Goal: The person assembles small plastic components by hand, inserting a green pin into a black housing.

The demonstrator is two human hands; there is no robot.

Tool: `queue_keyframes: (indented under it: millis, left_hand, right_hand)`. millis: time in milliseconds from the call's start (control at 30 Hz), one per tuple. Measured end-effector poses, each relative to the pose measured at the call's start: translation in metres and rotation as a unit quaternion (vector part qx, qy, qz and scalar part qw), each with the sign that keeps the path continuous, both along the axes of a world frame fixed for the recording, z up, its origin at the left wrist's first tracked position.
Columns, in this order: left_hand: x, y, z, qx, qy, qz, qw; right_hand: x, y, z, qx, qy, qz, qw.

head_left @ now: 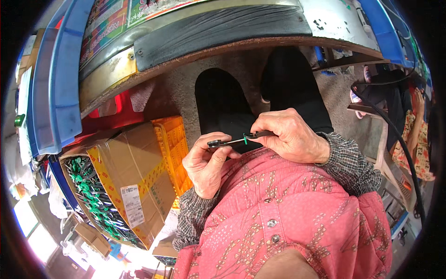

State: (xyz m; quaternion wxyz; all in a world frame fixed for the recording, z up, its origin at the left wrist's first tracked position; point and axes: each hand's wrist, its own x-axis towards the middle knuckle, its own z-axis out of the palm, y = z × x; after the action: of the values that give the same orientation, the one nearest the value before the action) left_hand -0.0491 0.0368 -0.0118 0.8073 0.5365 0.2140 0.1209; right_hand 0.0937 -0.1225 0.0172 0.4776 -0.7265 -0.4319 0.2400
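Above my lap, both hands hold a slim black tool (238, 140) with a silver shaft and a small green piece near its middle. Its exact kind is too small to make out. My left hand (206, 162) pinches the dark rounded end between thumb and fingers. On the other side, my right hand (295, 136) is closed round the black part beyond the green piece, and its fingers partly hide it. To my left, an open cardboard box (134, 174) holds many similar black, silver and green pieces (95, 200).
A workbench with a dark front strip (223, 35) curves ahead of my knees. Blue bins (65, 74) stand at its left end. An orange crate (172, 144) and a red stool (118, 109) are by the box. At right, a black cable (399, 128) hangs near another person (413, 135).
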Motion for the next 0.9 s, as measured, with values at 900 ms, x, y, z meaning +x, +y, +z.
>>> queue_keyframes:
  millis: [900]
  left_hand:
    - [-0.011, 0.014, -0.014, -0.004, -0.022, 0.022, 0.999]
  right_hand:
    - [-0.002, 0.029, -0.009, -0.027, 0.142, 0.073, 0.987]
